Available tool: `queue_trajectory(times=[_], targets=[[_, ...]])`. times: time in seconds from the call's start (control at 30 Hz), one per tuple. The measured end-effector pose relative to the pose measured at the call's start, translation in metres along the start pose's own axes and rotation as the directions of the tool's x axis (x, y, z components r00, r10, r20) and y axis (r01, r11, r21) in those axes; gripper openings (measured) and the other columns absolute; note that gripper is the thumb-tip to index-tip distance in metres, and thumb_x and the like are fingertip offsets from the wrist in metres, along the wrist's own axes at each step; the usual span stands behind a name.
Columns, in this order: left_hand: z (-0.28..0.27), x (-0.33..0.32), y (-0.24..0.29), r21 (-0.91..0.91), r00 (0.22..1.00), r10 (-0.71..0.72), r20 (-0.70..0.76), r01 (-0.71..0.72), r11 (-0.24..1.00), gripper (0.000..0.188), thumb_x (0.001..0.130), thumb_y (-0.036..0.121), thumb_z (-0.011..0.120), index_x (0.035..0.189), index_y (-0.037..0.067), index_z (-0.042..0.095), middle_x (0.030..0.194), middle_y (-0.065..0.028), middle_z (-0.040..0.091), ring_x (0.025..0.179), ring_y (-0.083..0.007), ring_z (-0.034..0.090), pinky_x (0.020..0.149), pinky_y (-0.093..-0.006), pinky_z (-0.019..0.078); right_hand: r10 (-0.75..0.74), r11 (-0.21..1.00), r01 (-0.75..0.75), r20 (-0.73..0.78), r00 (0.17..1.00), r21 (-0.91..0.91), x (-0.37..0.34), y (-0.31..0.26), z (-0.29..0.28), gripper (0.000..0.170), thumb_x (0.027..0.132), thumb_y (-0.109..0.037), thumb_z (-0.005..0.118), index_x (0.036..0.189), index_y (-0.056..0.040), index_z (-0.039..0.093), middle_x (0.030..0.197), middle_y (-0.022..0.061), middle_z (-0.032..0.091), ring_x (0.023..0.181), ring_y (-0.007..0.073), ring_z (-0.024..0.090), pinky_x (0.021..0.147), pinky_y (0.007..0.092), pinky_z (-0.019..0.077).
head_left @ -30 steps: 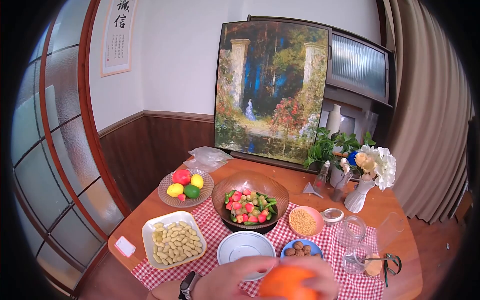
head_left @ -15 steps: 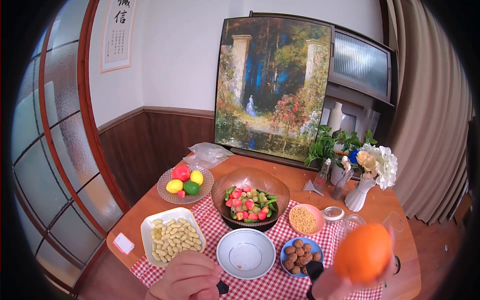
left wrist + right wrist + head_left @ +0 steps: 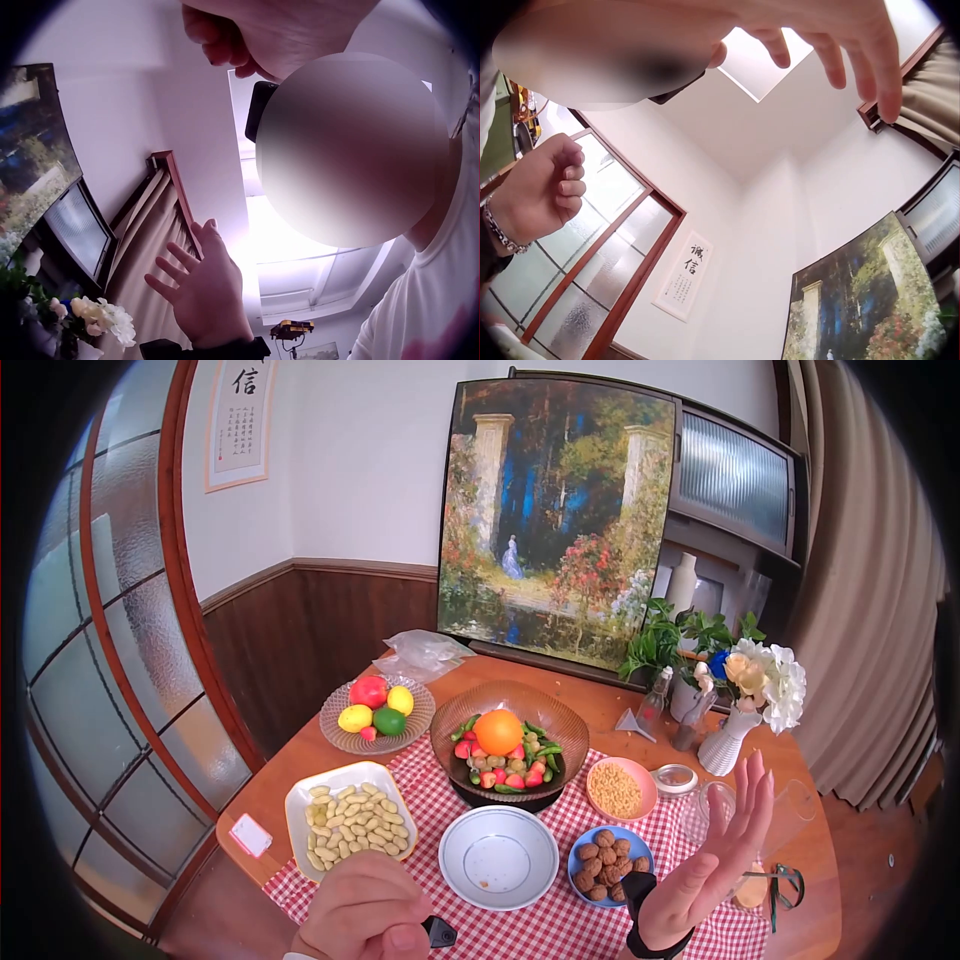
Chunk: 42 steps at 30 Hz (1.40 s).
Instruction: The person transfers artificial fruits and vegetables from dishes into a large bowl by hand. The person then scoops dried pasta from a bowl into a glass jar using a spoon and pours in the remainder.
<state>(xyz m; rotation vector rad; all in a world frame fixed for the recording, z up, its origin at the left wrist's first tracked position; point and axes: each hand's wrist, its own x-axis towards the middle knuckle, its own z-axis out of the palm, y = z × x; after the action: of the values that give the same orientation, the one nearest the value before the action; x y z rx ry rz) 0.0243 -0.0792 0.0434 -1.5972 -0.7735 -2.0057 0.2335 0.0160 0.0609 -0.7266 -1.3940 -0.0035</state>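
Note:
An orange shows over small red fruits and green pods at the brown glass bowl, beyond both hands. My right hand is raised at the right with spread fingers and a bare palm, a black strap round its wrist. Beside the front of the peanut tray, my left hand is held up with its fingers curled in, nothing seen in it. The right wrist view shows the left hand's bent fingers. In the left wrist view the right hand has its fingers apart.
A white tray of peanuts, a white bowl, a blue plate of walnuts and a pink bowl of kernels stand on the checked cloth. Behind are a fruit plate, glass jars and a flower vase.
The orange has left my right hand and now shows over the brown bowl. My right hand has spread its fingers. The left hand moved away from the orange earlier and stays curled.

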Motion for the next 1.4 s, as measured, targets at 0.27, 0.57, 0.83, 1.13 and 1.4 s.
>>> queue_trajectory(times=[0.27,0.57,0.83,1.13,1.4], targets=[[-0.003,0.019,0.001,0.114,0.929,-0.095,0.358,0.057,0.992,0.009,0.088,0.011,0.061,0.082,0.005,0.061,0.066,-0.0069,0.058,0.055,-0.0208,0.057,0.050,-0.0302,0.0460,-0.030,0.998,0.021,0.147,0.989,0.060,0.003,-0.001,-0.004,0.051,0.099,-0.034,0.048,0.136,0.0016,0.046,0.131,0.0215,0.054,0.122,0.0331,0.053,0.107,0.0513,0.0375],[0.018,0.014,-0.026,0.235,0.479,-0.232,0.846,0.055,0.970,0.009,0.080,0.012,0.067,0.083,0.007,0.061,0.075,-0.0075,0.061,0.070,-0.0254,0.062,0.060,-0.0345,0.0500,-0.085,0.995,0.099,0.484,0.871,-0.004,0.007,-0.003,0.009,0.006,0.081,-0.004,0.064,0.082,-0.0046,0.069,0.075,0.0074,0.068,0.077,0.0247,0.066,0.110,0.0548,0.0318],[-0.010,0.023,-0.166,0.710,0.354,-0.659,0.664,-0.022,0.704,0.014,0.081,0.020,0.062,0.083,0.007,0.065,0.076,-0.0146,0.066,0.073,-0.0339,0.066,0.066,-0.0438,0.0531,-0.170,0.982,0.188,0.516,0.839,0.016,0.007,-0.006,0.014,0.005,0.079,-0.008,0.069,0.084,-0.0074,0.069,0.070,0.0033,0.063,0.071,0.0209,0.063,0.103,0.0474,0.0379],[-0.064,0.004,-0.316,0.825,0.338,-0.760,0.556,-0.109,0.555,0.045,0.071,0.021,0.081,0.108,0.002,0.064,0.104,-0.0204,0.066,0.099,-0.0356,0.065,0.087,-0.0434,0.0510,-0.256,0.966,0.233,0.496,0.830,0.108,0.004,-0.005,0.022,0.005,0.080,-0.003,0.067,0.085,-0.0036,0.068,0.069,0.0081,0.058,0.067,0.0247,0.059,0.103,0.0458,0.0406],[-0.057,-0.012,-0.351,0.791,0.123,-0.783,0.610,-0.160,0.591,0.058,0.065,0.031,0.088,0.112,0.007,0.064,0.114,-0.0182,0.062,0.108,-0.0346,0.062,0.092,-0.0433,0.0503,-0.331,0.941,0.306,0.564,0.757,0.142,0.002,-0.001,0.029,0.009,0.077,-0.003,0.069,0.086,-0.0025,0.066,0.071,0.0086,0.060,0.068,0.0254,0.060,0.076,0.0412,0.0459]])
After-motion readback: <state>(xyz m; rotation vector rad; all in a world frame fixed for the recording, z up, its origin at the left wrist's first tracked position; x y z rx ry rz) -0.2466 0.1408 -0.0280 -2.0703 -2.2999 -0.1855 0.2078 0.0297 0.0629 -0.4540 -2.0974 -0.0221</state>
